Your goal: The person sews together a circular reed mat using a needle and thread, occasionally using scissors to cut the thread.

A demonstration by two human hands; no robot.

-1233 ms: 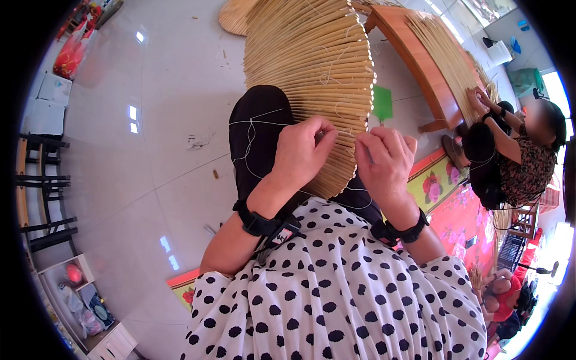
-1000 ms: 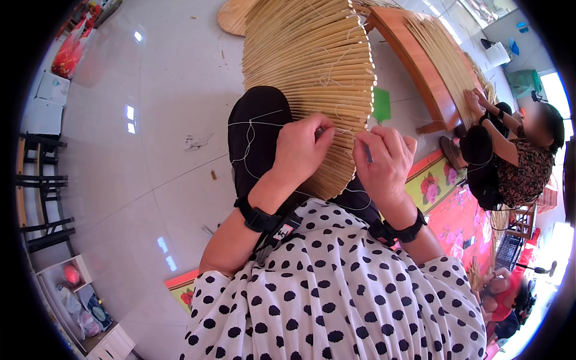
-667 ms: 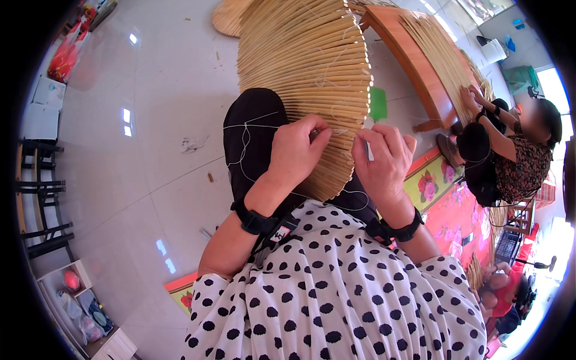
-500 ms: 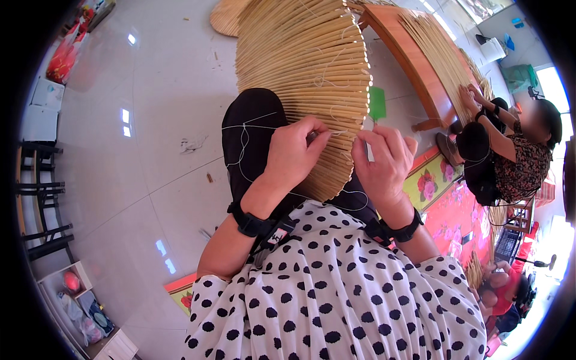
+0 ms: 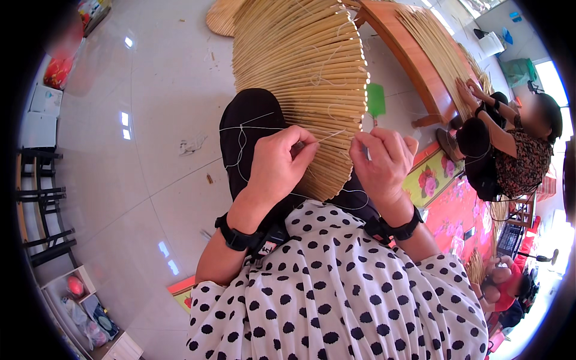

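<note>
Your left hand has drawn back, its fingers pinching thread that now looks tauter; your right hand curls its fingers, grip unclear, by the stick mat beside your left knee.

a curved mat of tan sticks, with fine white thread over it

the slender, round sticks lie side by side, their pale cut ends forming a bowed right-hand edge; the mat reaches from the middle of the view to its top, its near end narrowing. loose loops of thread lie on the sticks close to that edge. one length runs straight and aslant over the near part; another crosses the dark trouser leg on the left, knotted, with a slack strand trailing below.
</note>
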